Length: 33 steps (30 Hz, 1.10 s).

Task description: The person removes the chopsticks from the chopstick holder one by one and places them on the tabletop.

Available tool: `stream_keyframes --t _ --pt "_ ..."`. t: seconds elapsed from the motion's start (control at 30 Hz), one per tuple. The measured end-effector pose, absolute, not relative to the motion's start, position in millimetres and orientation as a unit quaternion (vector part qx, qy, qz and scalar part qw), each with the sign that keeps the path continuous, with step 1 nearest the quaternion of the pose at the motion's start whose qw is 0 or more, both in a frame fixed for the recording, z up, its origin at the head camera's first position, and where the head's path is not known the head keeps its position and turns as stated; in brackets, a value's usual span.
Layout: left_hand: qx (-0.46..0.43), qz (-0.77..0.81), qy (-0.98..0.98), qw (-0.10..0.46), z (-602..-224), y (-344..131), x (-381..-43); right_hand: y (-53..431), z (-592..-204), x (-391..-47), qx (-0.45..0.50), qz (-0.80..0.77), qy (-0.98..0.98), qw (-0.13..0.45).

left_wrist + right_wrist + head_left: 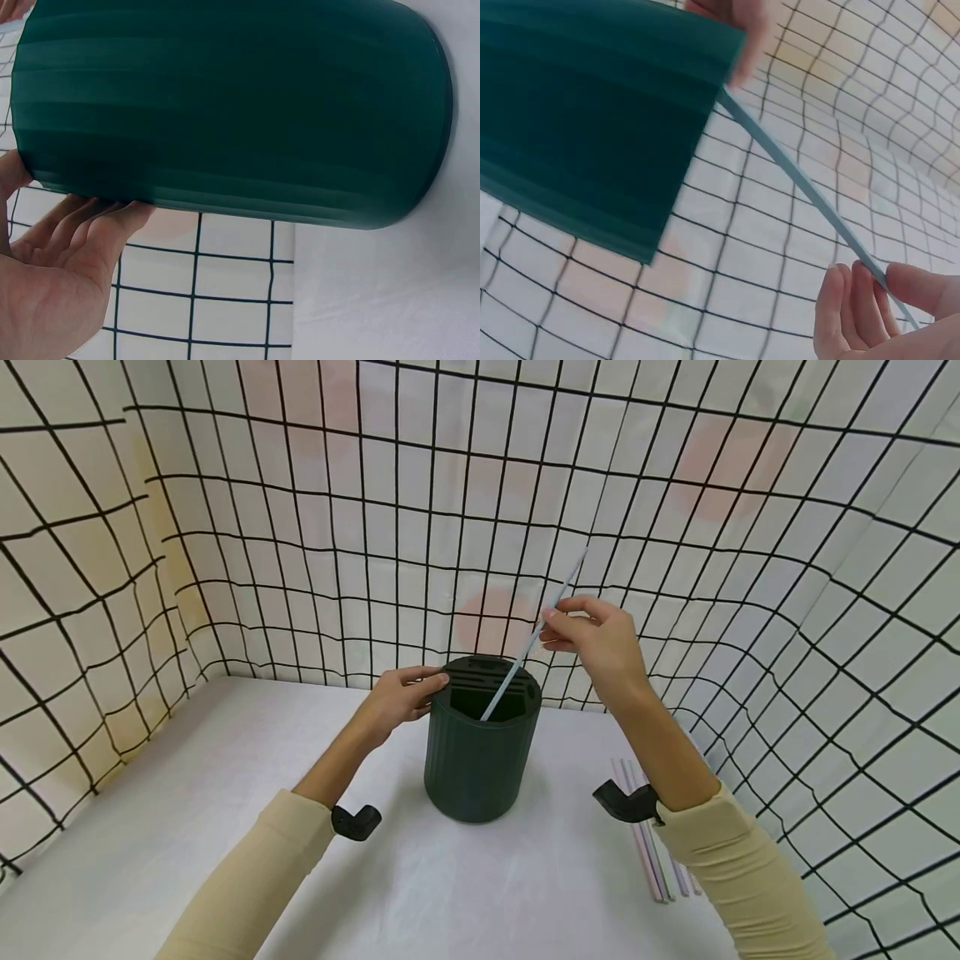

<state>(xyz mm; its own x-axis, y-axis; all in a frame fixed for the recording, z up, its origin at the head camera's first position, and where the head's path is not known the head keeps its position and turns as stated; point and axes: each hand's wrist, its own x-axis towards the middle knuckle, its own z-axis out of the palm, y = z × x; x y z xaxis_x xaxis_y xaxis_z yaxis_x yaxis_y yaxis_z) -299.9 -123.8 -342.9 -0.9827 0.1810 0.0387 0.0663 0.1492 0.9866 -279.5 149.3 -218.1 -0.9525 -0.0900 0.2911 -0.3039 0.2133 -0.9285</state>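
Observation:
A dark green pen holder [480,768] with a divided top stands upright on the table. My left hand [401,697] holds it by the upper left side, thumb at the rim and fingers against the outer wall; the left wrist view shows those fingers [90,232] on the ribbed wall. Between thumb and fingertips, my right hand [600,643] pinches a thin pale blue stick [536,633]. The stick slants, its lower end inside the holder's large front compartment. In the right wrist view the stick [802,184] runs from the rim to my pinch; its exact kind is unclear.
Several thin pastel sticks [648,860] lie side by side on the white tabletop [450,893], partly hidden under my right forearm. Black wire grid panels [390,527] rise behind and on both sides. Black wrist-camera mounts [356,822] stick out from the sleeves.

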Motion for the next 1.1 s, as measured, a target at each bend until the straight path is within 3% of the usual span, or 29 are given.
stream_keyframes --t 0.47,1.1 --pt "0.078 0.647 0.757 0.045 -342 -124 -300 191 -196 -270 0.12 0.677 -0.715 0.127" --pt "0.079 0.647 0.757 0.046 -343 -123 -300 271 -264 -280 0.01 0.681 -0.73 0.058"
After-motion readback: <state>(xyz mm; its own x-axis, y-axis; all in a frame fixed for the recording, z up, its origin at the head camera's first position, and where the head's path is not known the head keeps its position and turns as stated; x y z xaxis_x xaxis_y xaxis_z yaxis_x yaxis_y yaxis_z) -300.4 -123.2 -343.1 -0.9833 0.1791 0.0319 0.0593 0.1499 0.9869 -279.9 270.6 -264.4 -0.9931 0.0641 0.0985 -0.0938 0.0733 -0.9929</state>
